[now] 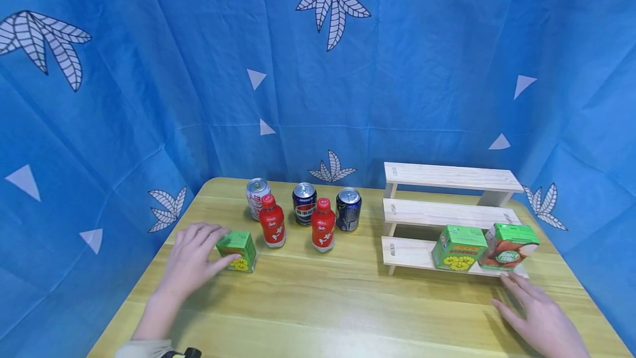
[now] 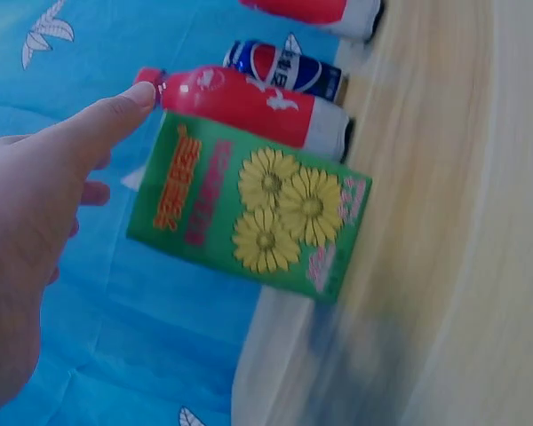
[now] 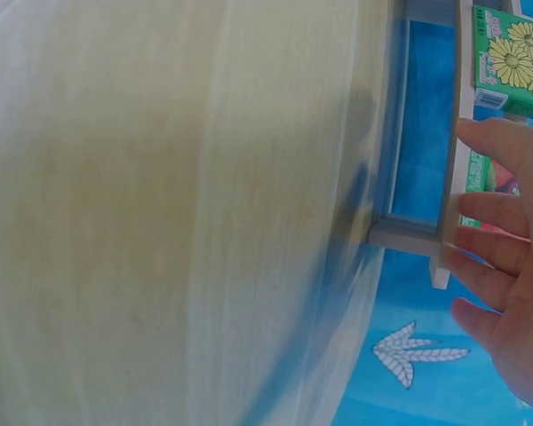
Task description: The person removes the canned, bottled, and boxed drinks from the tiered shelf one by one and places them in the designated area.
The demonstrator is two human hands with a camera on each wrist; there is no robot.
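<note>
On the left, my left hand (image 1: 191, 258) reaches over a green drink carton with yellow flowers (image 1: 238, 253), thumb and fingers spread about its top. The left wrist view shows that carton (image 2: 249, 204) standing upright on the table, the thumb extended near its upper end. My right hand (image 1: 541, 314) is by the front edge of a wooden three-step shelf (image 1: 412, 253), its fingers loosely extended. Two cartons stand on the lowest step: a green flowered one (image 1: 459, 247) and a green-and-brown one (image 1: 509, 247). In the right wrist view the right hand (image 3: 515, 240) holds nothing.
Two red bottles (image 1: 272, 222) (image 1: 323, 226) stand in the table's middle-left. Behind them are a silvery can (image 1: 256, 198) and two dark blue cans (image 1: 304, 203) (image 1: 349, 210). Blue patterned cloth (image 1: 318, 98) hangs around the wooden table (image 1: 318, 308).
</note>
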